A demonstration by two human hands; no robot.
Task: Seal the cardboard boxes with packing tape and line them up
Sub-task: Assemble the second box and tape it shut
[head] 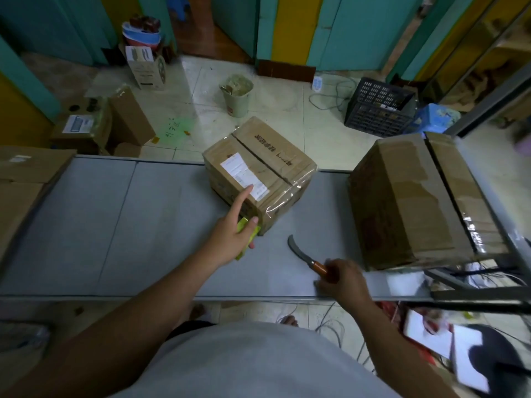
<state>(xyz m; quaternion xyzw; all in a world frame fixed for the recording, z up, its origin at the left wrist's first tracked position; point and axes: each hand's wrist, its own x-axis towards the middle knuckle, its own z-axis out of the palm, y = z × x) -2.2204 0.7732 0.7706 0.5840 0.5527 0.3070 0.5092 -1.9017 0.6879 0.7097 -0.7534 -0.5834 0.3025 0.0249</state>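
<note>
Mid grey table [115,225]: small taped brown cardboard box [258,170]; at right end, larger taped brown box [413,202]; left hand [230,237] grips yellow-green plastic tool [242,225], forefinger stretched onto small box; right hand [343,278] clenches orange-handled curved knife [304,257].

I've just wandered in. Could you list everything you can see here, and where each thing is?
middle box: one, brown with a white label, table centre
right box: one, brown, table's right end
table: one, grey, across the view
knife: one, curved grey blade, orange handle, in the right hand
yellow-green tool: one, in the left hand; its kind is unclear
side boxes: brown, table's left end, count unclear
floor boxes: several, brown, floor far left
white carton: one, floor back left
bucket: one, pale, floor behind the table
crate: one, black, floor right
stool: one, blue, beside the crate
left hand: forefinger on the middle box, other fingers hold the tool
right hand: grips the knife handle
</note>
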